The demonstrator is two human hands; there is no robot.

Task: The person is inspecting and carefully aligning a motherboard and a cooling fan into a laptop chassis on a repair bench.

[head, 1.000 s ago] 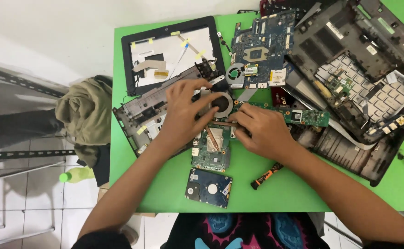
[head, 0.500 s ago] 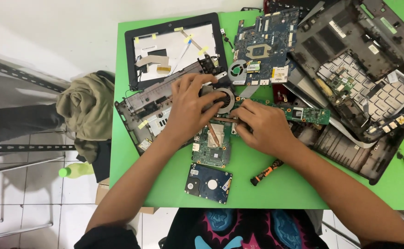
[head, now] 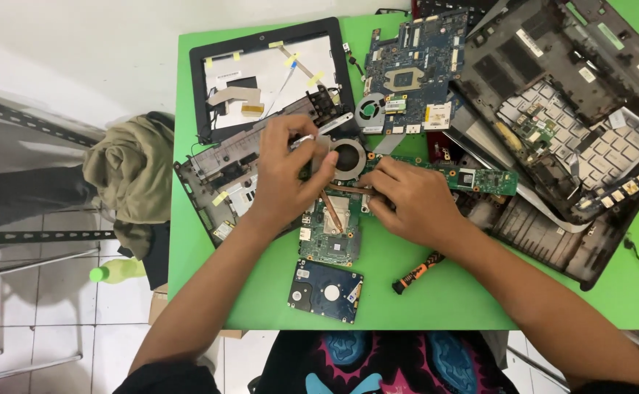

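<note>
A green circuit board (head: 328, 235) with a copper heat pipe and a round cooling fan (head: 348, 157) lies in the middle of the green table (head: 436, 299). My left hand (head: 286, 171) grips the fan end of that assembly, fingers curled over it. My right hand (head: 410, 201) presses on the board's right side, fingers pinching at the copper pipe. Both hands touch the same board. A grey laptop base frame (head: 217, 186) lies under my left hand.
A hard drive (head: 325, 290) and an orange-and-black screwdriver (head: 418, 272) lie near the front edge. At the back are a black screen bezel (head: 272, 76), a blue motherboard (head: 414, 69) and opened laptop shells (head: 567, 109). An olive cloth (head: 129, 171) hangs left of the table.
Both hands have stayed on the board and fan assembly; my left hand's fingers have shifted slightly on the fan end. The view has moved a little.
</note>
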